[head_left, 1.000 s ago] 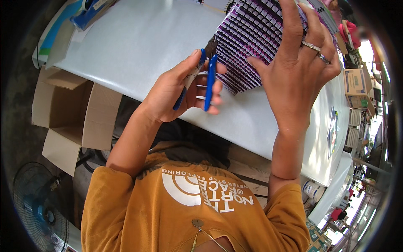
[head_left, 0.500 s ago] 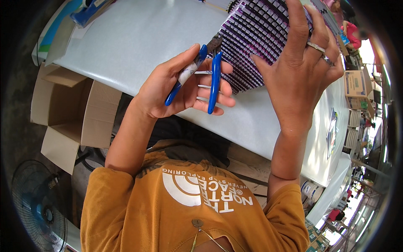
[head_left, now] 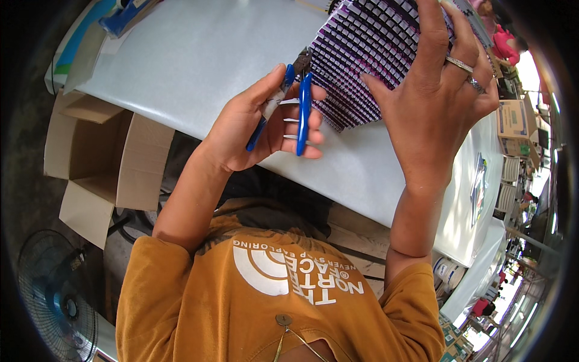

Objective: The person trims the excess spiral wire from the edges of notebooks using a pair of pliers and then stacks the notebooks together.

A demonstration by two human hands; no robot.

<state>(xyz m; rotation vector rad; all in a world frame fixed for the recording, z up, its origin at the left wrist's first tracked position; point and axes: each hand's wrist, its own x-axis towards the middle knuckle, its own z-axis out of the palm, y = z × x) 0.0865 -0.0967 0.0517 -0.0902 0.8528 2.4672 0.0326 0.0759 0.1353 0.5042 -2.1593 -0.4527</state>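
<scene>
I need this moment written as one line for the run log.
left hand: holds blue-handled cutting pliers, tip at panel edge | right hand: grips purple-and-white gridded panel | below: white table

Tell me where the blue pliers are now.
In the head view, the pliers sit upper centre, in the left hand, above the white table. Their tip is close to the purple panel that the right hand holds.

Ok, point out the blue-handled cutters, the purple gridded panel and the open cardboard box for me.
blue-handled cutters (head_left: 303,114), head view, on the right-hand blue handle, in the left hand.
purple gridded panel (head_left: 368,54), head view, on its ribbed face, left of the right hand.
cardboard box (head_left: 90,151), head view, on an open flap.
</scene>
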